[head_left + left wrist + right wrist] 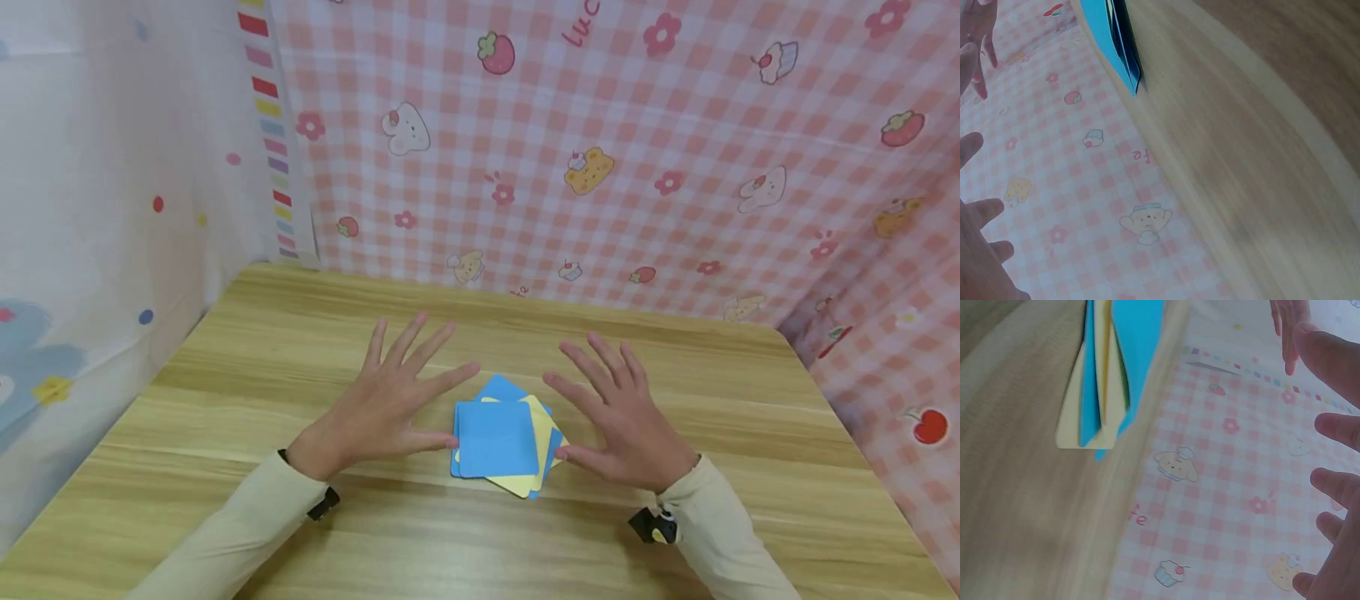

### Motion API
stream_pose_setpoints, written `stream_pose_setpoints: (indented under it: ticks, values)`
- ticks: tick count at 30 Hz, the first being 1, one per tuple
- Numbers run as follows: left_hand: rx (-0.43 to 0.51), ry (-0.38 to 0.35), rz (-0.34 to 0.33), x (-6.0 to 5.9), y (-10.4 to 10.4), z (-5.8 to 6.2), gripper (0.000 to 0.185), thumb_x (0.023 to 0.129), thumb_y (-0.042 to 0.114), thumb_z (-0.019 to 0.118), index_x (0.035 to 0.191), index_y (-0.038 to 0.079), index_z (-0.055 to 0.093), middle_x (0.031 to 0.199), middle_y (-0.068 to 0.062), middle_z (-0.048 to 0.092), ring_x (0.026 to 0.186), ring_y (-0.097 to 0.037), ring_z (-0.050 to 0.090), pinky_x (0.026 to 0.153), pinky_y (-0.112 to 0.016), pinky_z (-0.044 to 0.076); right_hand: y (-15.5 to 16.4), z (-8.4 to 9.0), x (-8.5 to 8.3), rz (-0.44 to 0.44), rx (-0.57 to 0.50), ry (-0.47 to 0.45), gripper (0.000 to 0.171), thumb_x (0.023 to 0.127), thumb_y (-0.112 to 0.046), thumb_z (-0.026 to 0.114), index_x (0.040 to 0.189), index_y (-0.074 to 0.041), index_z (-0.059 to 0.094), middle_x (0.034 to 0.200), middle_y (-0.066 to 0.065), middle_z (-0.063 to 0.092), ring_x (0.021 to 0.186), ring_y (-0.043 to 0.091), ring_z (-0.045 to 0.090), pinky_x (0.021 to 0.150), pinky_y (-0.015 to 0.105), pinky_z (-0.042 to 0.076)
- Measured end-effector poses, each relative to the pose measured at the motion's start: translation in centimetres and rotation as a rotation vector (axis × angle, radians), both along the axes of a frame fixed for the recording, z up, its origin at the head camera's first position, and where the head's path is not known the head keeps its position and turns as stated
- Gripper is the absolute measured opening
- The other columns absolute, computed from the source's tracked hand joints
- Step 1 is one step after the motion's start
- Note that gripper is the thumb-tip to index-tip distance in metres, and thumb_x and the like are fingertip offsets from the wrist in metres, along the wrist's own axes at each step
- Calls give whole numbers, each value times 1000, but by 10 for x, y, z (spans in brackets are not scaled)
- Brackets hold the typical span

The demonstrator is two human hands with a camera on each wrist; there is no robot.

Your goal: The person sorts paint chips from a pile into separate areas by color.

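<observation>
On the table [487,542] lies a skewed pile [498,439] of blue and yellow cards, a blue one topmost. Left of the pile, your left hand [382,406] spreads its fingers wide, gripping nothing; right of it, your right hand [624,423] is likewise splayed and without hold. Thumb contact with the pile cannot be told. Checked cloth [600,100] hangs beyond it.

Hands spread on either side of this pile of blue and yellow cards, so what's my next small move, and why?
Probably bring the left hand and right hand inward to square the pile of cards: its edges stick out at differing angles, and both hands flank it with fingers spread, gripping nothing.
</observation>
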State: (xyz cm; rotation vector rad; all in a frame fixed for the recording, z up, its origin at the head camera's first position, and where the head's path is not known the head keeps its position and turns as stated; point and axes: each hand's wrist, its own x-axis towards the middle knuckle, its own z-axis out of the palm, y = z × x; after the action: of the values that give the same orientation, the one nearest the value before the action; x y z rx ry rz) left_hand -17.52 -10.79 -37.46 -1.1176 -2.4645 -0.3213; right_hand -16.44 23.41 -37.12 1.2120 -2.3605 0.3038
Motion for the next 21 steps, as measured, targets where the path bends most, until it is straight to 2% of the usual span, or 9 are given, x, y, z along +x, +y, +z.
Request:
stream_pose_setpoints:
  ticks: [3, 5, 7, 9, 11, 13, 16, 19, 21]
  values:
    - [-7, -17, -2, 0, 2, -1, 88, 76, 68, 76, 151, 31, 49, 164, -16, 28, 152, -43, 13, 111, -76, 4, -1, -3, -3, 13, 15, -36, 76, 93, -67, 56, 146, -14, 50, 159, 20, 32, 150, 44, 19, 111, 72, 14]
    - [-15, -74, -6, 0, 5, -2, 89, 76, 68, 76, 152, 31, 47, 164, -16, 28, 152, -44, 16, 112, -76, 4, -3, -9, -6, 18, 53, -103, 79, 88, -62, 68, 147, -14, 48, 161, 18, 30, 150, 43, 18, 111, 71, 16]
    - [-49, -175, 0, 1, 10, -4, 91, 77, 69, 75, 154, 31, 45, 164, -17, 28, 151, -44, 20, 112, -76, 5, -8, -16, -11, 26, 100, -206, 84, 82, -56, 77, 148, -14, 45, 163, 17, 27, 151, 42, 17, 110, 71, 19]
    - [-112, -320, 11, 1, 17, -6, 92, 78, 67, 75, 155, 30, 42, 163, -18, 29, 149, -44, 24, 112, -75, 6, -16, -23, -16, 21, 154, -347, 90, 80, -54, 81, 150, -14, 42, 165, 15, 24, 152, 39, 16, 112, 68, 22]
    - [-207, -442, 22, 2, 25, -10, 93, 80, 66, 75, 157, 28, 39, 162, -18, 30, 148, -42, 29, 113, -73, 8, -23, -31, -21, 8, 214, -467, 93, 80, -58, 79, 152, -14, 39, 165, 14, 24, 152, 36, 19, 113, 66, 25]
    - [-302, -523, 24, 2, 34, -14, 92, 81, 64, 75, 157, 26, 38, 160, -18, 33, 145, -40, 33, 114, -71, 14, -30, -37, -24, -6, 257, -559, 93, 82, -59, 78, 152, -12, 39, 163, 13, 28, 151, 34, 25, 113, 63, 28]
    - [-389, -526, 17, 1, 46, -21, 90, 84, 60, 75, 156, 21, 37, 154, -18, 40, 139, -37, 41, 114, -66, 24, -38, -41, -26, -31, 299, -582, 90, 84, -57, 77, 151, -10, 39, 157, 10, 38, 145, 32, 35, 111, 60, 31]
    - [-394, -494, 20, -2, 53, -22, 85, 85, 55, 76, 152, 18, 39, 147, -19, 45, 132, -38, 47, 112, -63, 31, -42, -39, -24, -48, 319, -528, 86, 85, -53, 77, 150, -10, 40, 151, 10, 45, 140, 31, 42, 109, 59, 32]
    - [-388, -486, 27, -4, 55, -19, 85, 86, 53, 76, 153, 18, 37, 147, -19, 47, 132, -39, 47, 112, -64, 30, -44, -35, -22, -55, 328, -507, 88, 86, -54, 75, 152, -9, 38, 153, 13, 43, 140, 33, 41, 110, 60, 31]
